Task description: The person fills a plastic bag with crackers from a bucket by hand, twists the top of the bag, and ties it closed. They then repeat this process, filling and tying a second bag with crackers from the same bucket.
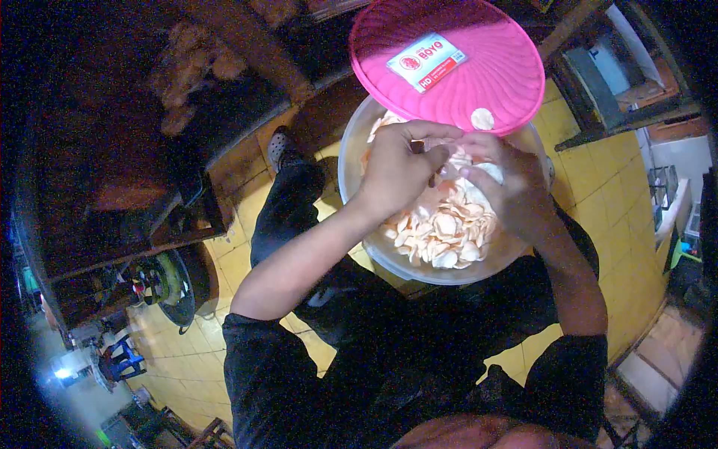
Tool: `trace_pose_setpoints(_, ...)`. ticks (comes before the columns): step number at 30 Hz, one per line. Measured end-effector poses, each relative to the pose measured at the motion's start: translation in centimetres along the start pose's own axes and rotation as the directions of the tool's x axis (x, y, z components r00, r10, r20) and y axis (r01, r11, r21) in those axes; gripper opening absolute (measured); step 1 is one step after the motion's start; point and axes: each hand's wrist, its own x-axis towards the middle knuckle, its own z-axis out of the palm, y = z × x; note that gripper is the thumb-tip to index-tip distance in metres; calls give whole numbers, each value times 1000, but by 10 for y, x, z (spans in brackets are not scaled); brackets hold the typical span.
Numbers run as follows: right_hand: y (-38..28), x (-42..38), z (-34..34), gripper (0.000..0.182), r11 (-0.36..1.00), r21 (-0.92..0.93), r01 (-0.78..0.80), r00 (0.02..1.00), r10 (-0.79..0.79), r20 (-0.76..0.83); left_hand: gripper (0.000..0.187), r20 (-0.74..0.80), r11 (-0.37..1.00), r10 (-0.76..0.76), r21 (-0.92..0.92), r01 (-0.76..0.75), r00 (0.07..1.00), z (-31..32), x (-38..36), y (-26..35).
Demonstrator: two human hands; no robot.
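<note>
A: Since only the head view is available, what do the hands hold?

B: The left hand (396, 168) and right hand (512, 187) meet over the translucent round plastic basin (350, 168), fingers pinched together on one small item; what it is, I cannot tell. The basin rests on the lap, probably so that pieces drop straight in among the pale orange-white slices (445, 228).

A: Any legible markings?

B: The round pink plastic lid (479, 82), propped on the basin's far rim, carries a label (428, 61) reading "BOYO".
</note>
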Motion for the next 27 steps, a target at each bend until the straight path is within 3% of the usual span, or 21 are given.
trace_pose_setpoints(1, -1, 1, 1, 35, 983, 123, -134, 990, 138, -25, 21, -21, 999, -43, -8, 43, 999, -1, 0, 0)
trace_pose_setpoints(4, -2, 5, -5, 36, 976, 42, -215, 977, 214, 12, 23, 34, 999, 47, -22, -47, 998, -1, 2, -7)
trace_pose_setpoints(5, -5, 6, -5, 36, 976, 43, -213, 977, 213, 14, 23, 32, 999, 47, -21, -46, 998, -1, 1, -8)
trace_pose_setpoints(7, -10, 6, -5, 38, 983, -47, -178, 984, 178, -9, 21, 79, 990, -125, -55, 130, 989, -1, -3, 7)
trace_pose_setpoints(11, 10, 2, -1, 46, 990, -79, -113, 993, 115, 23, 19, 117, 987, 0, -162, 19, 993, 10, -4, -1)
trace_pose_setpoints(13, 8, 0, 5, 51, 971, 100, -217, 976, 215, 31, 17, 150, 1000, 15, -26, -11, 989, 8, -4, -3)
trace_pose_setpoints(17, 9, -1, 4, 58, 983, 81, -166, 983, 158, 89, 16, 61, 1000, 0, 28, -2, 998, 6, 0, -16)
trace_pose_setpoints(19, 16, -3, 5, 58, 895, 405, -187, 977, 125, 175, 14, -7, 998, 41, 57, -40, 999, 6, 0, -18)
trace_pose_setpoints(23, 12, -1, 1, 59, 894, 397, -209, 972, 146, 184, 14, -30, 973, 183, 147, -176, 983, 8, -2, -13)
trace_pose_setpoints(25, 5, 1, -2, 65, 980, -61, -188, 977, 193, 91, 17, 108, 972, 59, 221, -82, 992, 7, -6, 2)
trace_pose_setpoints(26, 9, -1, -1, 65, 980, -60, -189, 977, 194, 90, 17, 109, 972, 59, 222, -82, 992, 9, -6, -1)
trace_pose_setpoints(27, 15, -2, -1, 62, 983, -111, -147, 985, 156, 77, 19, 106, 944, 236, 212, -253, 966, 10, -6, -4)
